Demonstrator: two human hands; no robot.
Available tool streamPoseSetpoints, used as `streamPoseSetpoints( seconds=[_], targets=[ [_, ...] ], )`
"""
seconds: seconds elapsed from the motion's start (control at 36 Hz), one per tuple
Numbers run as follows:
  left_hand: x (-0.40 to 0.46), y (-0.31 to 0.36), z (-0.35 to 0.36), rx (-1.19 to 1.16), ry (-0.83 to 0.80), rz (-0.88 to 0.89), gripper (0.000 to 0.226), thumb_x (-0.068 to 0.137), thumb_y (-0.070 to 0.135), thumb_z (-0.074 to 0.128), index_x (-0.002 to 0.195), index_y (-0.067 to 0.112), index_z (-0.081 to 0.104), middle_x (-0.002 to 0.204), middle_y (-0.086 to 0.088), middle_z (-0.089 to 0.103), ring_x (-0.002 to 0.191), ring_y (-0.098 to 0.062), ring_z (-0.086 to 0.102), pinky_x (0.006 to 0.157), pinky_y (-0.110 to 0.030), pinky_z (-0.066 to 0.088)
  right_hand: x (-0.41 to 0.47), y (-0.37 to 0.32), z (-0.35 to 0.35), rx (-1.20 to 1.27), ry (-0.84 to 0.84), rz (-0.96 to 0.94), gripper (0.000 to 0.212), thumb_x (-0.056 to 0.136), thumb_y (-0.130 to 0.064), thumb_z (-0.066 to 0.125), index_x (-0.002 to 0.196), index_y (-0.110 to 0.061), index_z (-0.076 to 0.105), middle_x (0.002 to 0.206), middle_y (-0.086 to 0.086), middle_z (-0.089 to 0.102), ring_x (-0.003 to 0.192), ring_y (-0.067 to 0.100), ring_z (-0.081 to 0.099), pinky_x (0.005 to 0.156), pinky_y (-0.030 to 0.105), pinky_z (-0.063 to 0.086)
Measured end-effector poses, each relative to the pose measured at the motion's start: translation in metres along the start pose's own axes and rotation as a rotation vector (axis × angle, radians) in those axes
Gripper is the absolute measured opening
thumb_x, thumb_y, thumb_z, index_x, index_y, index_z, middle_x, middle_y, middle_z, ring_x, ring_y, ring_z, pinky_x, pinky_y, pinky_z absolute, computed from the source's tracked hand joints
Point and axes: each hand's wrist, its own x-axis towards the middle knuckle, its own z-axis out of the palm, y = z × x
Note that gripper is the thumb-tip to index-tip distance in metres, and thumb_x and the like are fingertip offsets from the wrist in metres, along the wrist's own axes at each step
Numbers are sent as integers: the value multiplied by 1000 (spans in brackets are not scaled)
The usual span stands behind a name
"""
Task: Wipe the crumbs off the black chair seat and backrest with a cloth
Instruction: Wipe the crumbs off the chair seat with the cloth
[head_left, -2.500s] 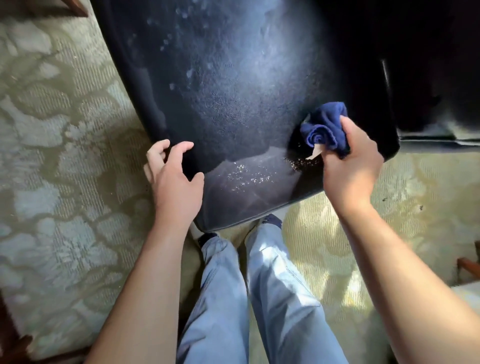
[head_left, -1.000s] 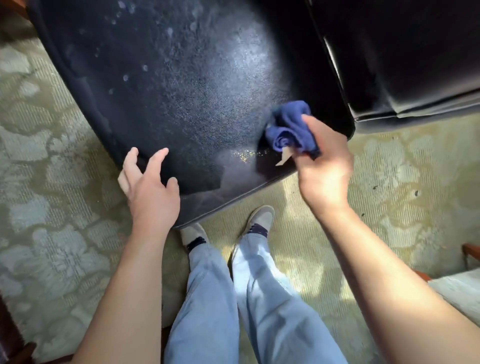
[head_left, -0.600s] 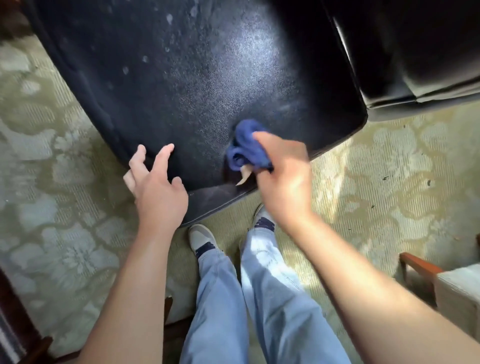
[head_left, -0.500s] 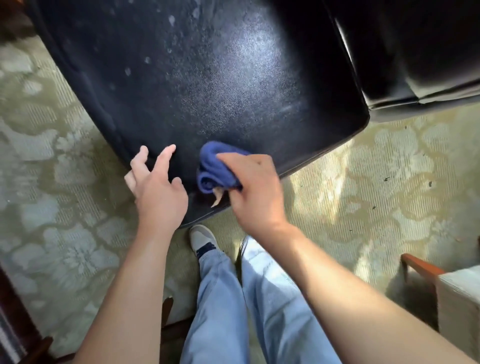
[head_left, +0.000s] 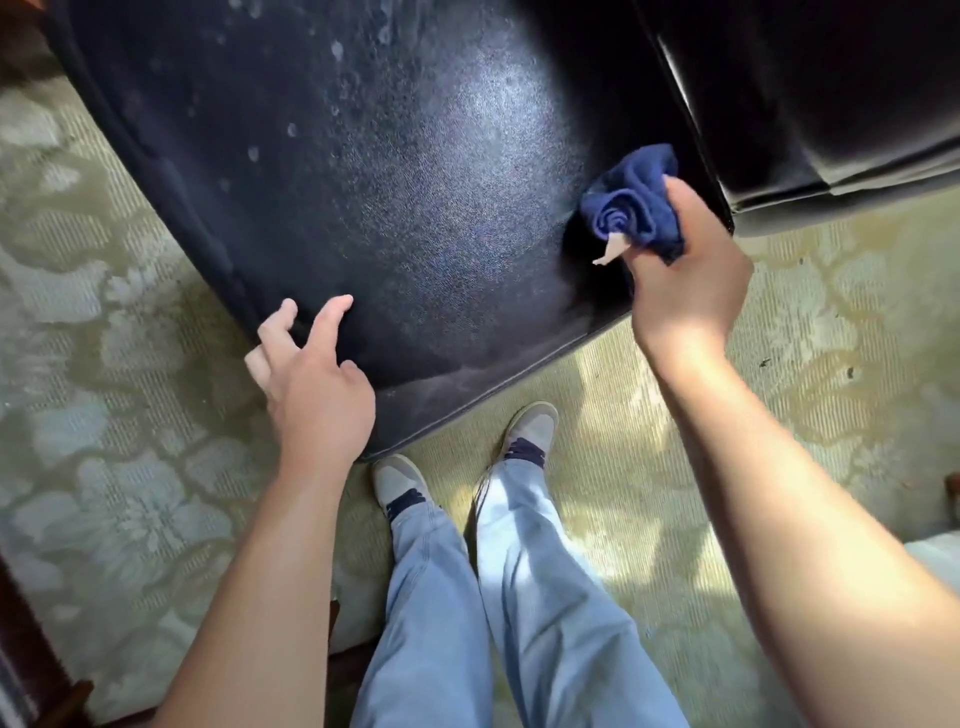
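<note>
The black chair seat (head_left: 395, 197) fills the upper middle of the head view, with pale specks scattered over its far left part. Its black backrest (head_left: 831, 88) rises at the upper right. My right hand (head_left: 685, 280) grips a bunched dark blue cloth (head_left: 631, 208) with a small pale tag, pressed on the seat's right side near the backrest. My left hand (head_left: 311, 384) rests with loose, spread fingers on the seat's front left edge.
A pale green floral carpet (head_left: 104, 467) surrounds the chair. My legs in light jeans (head_left: 467, 597) and grey shoes stand just in front of the seat. A wooden edge shows at the far right (head_left: 953, 488), dark furniture at the lower left (head_left: 21, 649).
My right hand swept the cloth leftward across the seat's front, then moved back to the right side near the backrest. The crumbs seen near the front edge are gone. The left hand stayed put.
</note>
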Motion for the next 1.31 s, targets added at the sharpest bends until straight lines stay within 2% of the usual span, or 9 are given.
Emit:
streamPoseSetpoints(
  seconds=[0.19, 0.36, 0.56, 0.67, 0.81, 0.92, 1.11, 1.19, 1.31],
  targets=[
    [1, 0, -2, 6, -18, 2, 61, 93, 1, 48, 138, 42, 56, 157, 1, 27, 134, -31, 30, 97, -27, 29, -69, -14, 25, -42, -193, -329, 41, 64, 4, 67, 99, -16, 71, 92, 1, 73, 85, 17, 62, 76, 35, 49],
    [-1, -4, -7, 26, -44, 32, 66, 93, -4, 45, 143, 38, 52, 160, 0, 26, 134, -33, 31, 95, -23, 26, -133, -12, 40, 1, -483, -336, 60, 71, 0, 64, 123, -28, 69, 117, -14, 69, 110, 21, 57, 96, 33, 48],
    [-5, -23, -15, -56, -89, 76, 65, 94, -2, 49, 149, 32, 44, 162, 10, 25, 139, -22, 28, 101, -12, 17, -117, -6, 36, 37, -171, -346, 52, 75, 0, 79, 124, -13, 68, 120, 1, 70, 109, 22, 61, 100, 25, 43],
    [-7, -36, -17, -117, -79, 34, 67, 91, -6, 44, 147, 32, 46, 161, 10, 26, 139, -21, 31, 102, -15, 20, -109, 5, 45, 24, -24, -282, 48, 78, -1, 75, 124, -12, 68, 115, 3, 72, 106, 29, 65, 95, 38, 49],
    [-11, -59, -11, -199, -126, -15, 78, 86, -9, 40, 146, 40, 44, 162, 11, 19, 140, -22, 38, 110, -30, 34, -138, -9, 64, -79, -141, -258, 38, 77, -6, 73, 113, -19, 70, 101, -6, 71, 93, 20, 57, 88, 27, 47],
    [-6, -74, -7, -302, -162, 16, 83, 80, -11, 40, 141, 45, 48, 159, 21, 18, 141, -22, 39, 114, -42, 40, -181, -17, 86, -72, -179, -405, 61, 66, 12, 68, 121, -15, 70, 120, -6, 70, 100, 9, 49, 92, 24, 41],
    [-7, -95, -21, -385, -259, 80, 82, 80, -20, 35, 144, 29, 52, 164, 8, 22, 146, -16, 36, 120, -33, 31, -224, -18, 102, -76, -561, -502, 49, 79, -4, 67, 123, -23, 69, 122, -15, 67, 98, 22, 53, 90, 30, 45],
    [-8, -106, -22, -440, -279, 88, 83, 78, -21, 35, 144, 27, 52, 162, 8, 27, 141, -17, 43, 116, -44, 40, -216, -28, 90, -19, -524, -500, 42, 83, -21, 61, 124, -21, 69, 123, -13, 68, 98, 17, 52, 91, 23, 44],
    [-5, -109, -24, -512, -281, 71, 81, 81, -20, 37, 144, 29, 51, 157, 10, 36, 125, -16, 55, 108, -43, 47, -183, -49, 84, -65, -363, -525, 58, 72, 5, 72, 125, -18, 68, 125, -11, 65, 104, 21, 56, 96, 16, 38]
  ],
)
